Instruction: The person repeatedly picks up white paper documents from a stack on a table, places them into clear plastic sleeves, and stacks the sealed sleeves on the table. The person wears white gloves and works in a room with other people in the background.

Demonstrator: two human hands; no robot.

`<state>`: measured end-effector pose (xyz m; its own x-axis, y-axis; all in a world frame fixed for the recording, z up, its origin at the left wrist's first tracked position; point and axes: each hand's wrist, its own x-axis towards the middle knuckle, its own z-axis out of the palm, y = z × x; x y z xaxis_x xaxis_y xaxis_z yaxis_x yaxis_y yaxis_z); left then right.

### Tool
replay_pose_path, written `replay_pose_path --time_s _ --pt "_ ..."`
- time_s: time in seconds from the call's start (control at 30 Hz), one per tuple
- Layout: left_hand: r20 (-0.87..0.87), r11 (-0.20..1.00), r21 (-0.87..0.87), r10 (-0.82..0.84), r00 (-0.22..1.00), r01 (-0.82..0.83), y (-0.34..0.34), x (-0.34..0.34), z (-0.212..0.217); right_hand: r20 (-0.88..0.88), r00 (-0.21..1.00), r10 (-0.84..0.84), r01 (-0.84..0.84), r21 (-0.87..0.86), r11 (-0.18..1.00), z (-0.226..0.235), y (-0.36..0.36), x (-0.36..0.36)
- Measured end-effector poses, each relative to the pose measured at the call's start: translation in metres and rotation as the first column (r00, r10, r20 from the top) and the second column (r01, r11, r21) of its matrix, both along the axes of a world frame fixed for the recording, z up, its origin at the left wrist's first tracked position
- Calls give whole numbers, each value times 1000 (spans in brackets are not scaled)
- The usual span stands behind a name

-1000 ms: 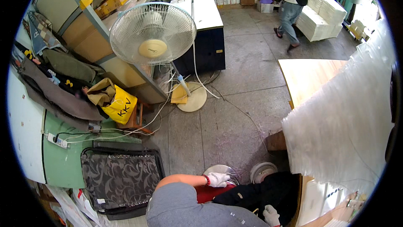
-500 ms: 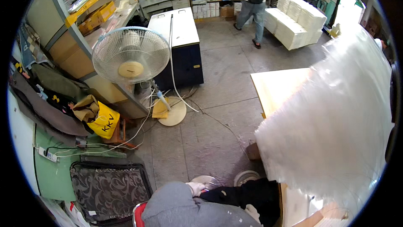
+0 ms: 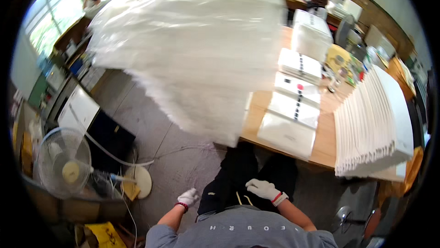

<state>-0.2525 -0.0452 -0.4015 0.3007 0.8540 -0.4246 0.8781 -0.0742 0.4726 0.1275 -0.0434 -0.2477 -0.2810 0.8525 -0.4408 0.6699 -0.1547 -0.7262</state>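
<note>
My left hand (image 3: 188, 196), in a white glove with a red band at the wrist, hangs beside my left leg. Its fingers look loosely bent, with nothing seen in them. In a matching glove, my right hand (image 3: 261, 188) lies over my dark trousers, fingers stretched and holding nothing. A large stack of translucent white plastic film (image 3: 197, 50) spreads across the upper middle, its near edge ragged; neither hand touches it. To its right, flat white plastic packets (image 3: 288, 131) with dark print lie on the wooden table (image 3: 326, 144).
A fanned stack of white folded pieces (image 3: 364, 124) stands at the table's right end. Farther back is a thick white bundle (image 3: 311, 32). A floor fan (image 3: 64, 163) and a dark cabinet with white top (image 3: 107, 140) stand left. Two other people sit in the background.
My view has swung to the right, bringing the tabletop and packets into sight. The film now appears at the upper middle instead of the right. Both my hands show more fully.
</note>
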Motion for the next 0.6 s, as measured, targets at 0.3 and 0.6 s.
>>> replay_pose_path --time_s 0.3,0.6 --pt "522 874 469 -392 757 129 125 228 171 -33 715 -699 670 321 670 -24 -43 92" --pt "49 687 572 -575 817 449 197 439 137 -182 618 -765 756 405 515 -61 -54 99"
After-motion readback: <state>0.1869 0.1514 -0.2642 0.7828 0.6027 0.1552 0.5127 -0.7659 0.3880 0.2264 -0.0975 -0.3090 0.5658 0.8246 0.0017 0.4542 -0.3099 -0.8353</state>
